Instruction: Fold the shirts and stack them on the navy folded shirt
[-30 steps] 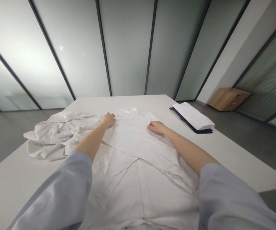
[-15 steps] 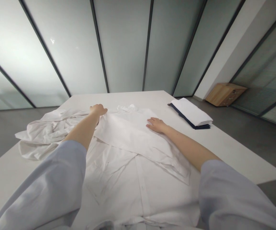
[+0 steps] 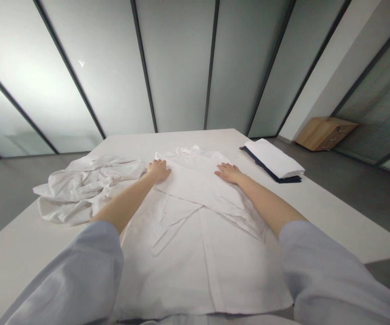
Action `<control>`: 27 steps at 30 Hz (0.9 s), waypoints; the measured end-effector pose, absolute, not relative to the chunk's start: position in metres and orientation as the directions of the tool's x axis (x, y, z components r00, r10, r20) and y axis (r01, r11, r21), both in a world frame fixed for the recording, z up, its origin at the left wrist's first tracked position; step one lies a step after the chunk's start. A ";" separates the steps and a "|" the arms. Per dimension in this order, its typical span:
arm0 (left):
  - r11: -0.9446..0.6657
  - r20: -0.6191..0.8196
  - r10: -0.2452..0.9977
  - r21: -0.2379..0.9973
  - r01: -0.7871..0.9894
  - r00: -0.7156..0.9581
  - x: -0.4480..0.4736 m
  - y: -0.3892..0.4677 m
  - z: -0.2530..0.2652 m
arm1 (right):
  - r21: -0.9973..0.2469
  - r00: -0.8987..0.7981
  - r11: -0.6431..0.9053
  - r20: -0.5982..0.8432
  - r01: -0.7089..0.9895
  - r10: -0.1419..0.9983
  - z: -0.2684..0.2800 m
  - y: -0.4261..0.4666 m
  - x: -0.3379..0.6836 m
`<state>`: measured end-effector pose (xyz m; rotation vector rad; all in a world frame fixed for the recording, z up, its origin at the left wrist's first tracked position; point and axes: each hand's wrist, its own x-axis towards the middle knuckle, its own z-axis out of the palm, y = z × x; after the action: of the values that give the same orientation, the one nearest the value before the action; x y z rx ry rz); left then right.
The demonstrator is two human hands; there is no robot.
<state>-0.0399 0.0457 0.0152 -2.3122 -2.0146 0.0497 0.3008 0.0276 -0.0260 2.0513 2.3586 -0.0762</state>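
Observation:
A white shirt (image 3: 181, 271) lies front up on the table, its collar at the far end and its button strip running towards me. A sleeve (image 3: 195, 189) is folded across its chest. My left hand (image 3: 159, 171) rests on the shirt's left shoulder edge, fingers stretched forward on the cloth, holding nothing that I can see. Across from it, my right hand (image 3: 228, 173) lies flat with spread fingers on the right shoulder area. Wrinkles run through the cloth under my right forearm.
A crumpled heap of white cloth (image 3: 83, 185) sits on the left of the white table (image 3: 333, 221). At the right edge lies a folded white cloth (image 3: 272, 158) on dark folded cloth (image 3: 287, 179). Beyond are a wooden cabinet (image 3: 325, 133) and frosted glass panels (image 3: 176, 67).
My left hand has moved right and nearer, from the shirt's outer edge onto its shoulder. The near hem now lies flatter. My right hand stays on the cloth; the view has shifted slightly.

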 end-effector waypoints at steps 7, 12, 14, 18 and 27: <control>-0.092 -0.067 0.994 -0.031 0.995 0.090 -0.029 0.029 -0.020 | 0.038 -0.074 0.074 0.019 0.997 0.997 -0.025 0.031 0.306; -0.073 -0.030 0.997 -0.032 0.997 0.072 -0.034 0.028 -0.023 | -0.005 -0.055 0.055 0.021 0.998 0.998 -0.028 0.026 0.307; -0.073 -0.024 0.997 -0.034 0.997 0.072 -0.034 0.027 -0.023 | -0.012 -0.039 0.039 0.018 0.999 0.999 -0.030 0.024 0.308; -0.075 -0.042 0.996 -0.036 0.997 0.074 -0.033 0.018 -0.022 | -0.005 -0.013 0.013 0.008 1.000 1.000 -0.032 0.020 0.307; -0.116 -0.136 0.986 -0.157 0.981 0.095 -0.027 0.012 0.013 | 0.049 -0.208 0.210 -0.046 0.976 0.977 -0.025 0.004 0.292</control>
<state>-0.0273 0.0116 0.0129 -2.3053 -2.0704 0.3224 0.2916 0.0042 -0.0246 1.9335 2.3910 0.0139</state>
